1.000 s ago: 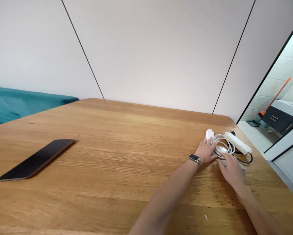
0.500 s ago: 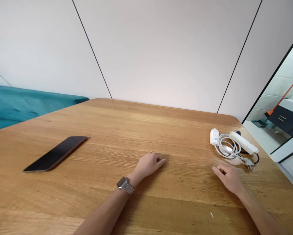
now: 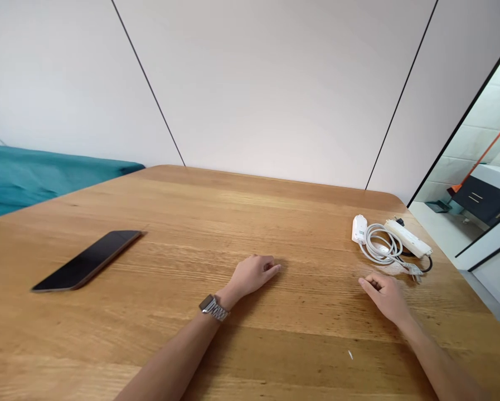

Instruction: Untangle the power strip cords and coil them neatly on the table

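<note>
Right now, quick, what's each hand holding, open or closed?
Left hand: loosely open, empty, resting on the table.
Right hand: loosely open, empty, just short of the white cable.

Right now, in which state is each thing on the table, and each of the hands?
left hand: empty, loosely curled, resting on the table
right hand: empty, resting on the table
phone: lying flat, screen dark
white cable: coiled, untouched, near the right hand
power strip: lying flat beside the coil
watch: worn on the left wrist
</note>
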Demonstrator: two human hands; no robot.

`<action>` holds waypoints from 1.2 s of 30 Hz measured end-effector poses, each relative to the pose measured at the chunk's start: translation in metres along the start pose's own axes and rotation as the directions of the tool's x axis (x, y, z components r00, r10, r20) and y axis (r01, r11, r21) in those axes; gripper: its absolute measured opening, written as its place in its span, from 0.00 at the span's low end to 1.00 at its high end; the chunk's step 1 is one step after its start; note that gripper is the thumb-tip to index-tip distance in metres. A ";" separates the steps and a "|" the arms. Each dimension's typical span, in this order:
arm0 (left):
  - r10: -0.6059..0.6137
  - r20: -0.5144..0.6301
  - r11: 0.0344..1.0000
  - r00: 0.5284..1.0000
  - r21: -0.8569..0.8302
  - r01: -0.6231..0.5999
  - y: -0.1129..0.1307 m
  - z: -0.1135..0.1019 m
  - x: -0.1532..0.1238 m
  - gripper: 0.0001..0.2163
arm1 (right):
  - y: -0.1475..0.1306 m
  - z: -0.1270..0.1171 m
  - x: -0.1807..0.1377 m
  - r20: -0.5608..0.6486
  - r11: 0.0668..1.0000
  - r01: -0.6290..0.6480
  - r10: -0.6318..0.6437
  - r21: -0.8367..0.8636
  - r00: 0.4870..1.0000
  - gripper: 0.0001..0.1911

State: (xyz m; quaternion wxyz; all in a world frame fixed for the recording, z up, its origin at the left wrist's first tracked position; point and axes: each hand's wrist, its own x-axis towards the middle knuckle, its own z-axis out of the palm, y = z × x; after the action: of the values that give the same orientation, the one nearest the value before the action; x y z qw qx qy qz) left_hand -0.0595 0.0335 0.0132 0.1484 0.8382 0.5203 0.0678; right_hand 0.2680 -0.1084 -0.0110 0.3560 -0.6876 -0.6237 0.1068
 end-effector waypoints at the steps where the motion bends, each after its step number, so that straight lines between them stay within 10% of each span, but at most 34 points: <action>1: -0.001 0.000 1.000 1.000 0.002 0.001 0.000 0.001 0.000 0.17 | 0.003 -0.004 0.000 -0.056 1.000 -0.023 0.022 -0.005 0.998 0.22; 7: 0.006 0.017 1.000 1.000 0.025 -0.007 0.000 0.005 0.004 0.18 | 0.019 -0.014 -0.003 -0.093 0.985 -0.164 0.169 0.062 0.981 0.23; 36: 0.010 0.033 1.000 0.999 0.026 -0.011 0.000 0.004 0.003 0.17 | 0.011 0.001 -0.009 0.158 0.991 -0.117 0.106 0.068 0.982 0.20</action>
State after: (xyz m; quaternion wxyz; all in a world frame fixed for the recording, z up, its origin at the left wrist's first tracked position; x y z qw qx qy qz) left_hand -0.0573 0.0353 0.0094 0.1455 0.8439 0.5141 0.0478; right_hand 0.2741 -0.1160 -0.0206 0.3266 -0.6969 -0.6052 0.2035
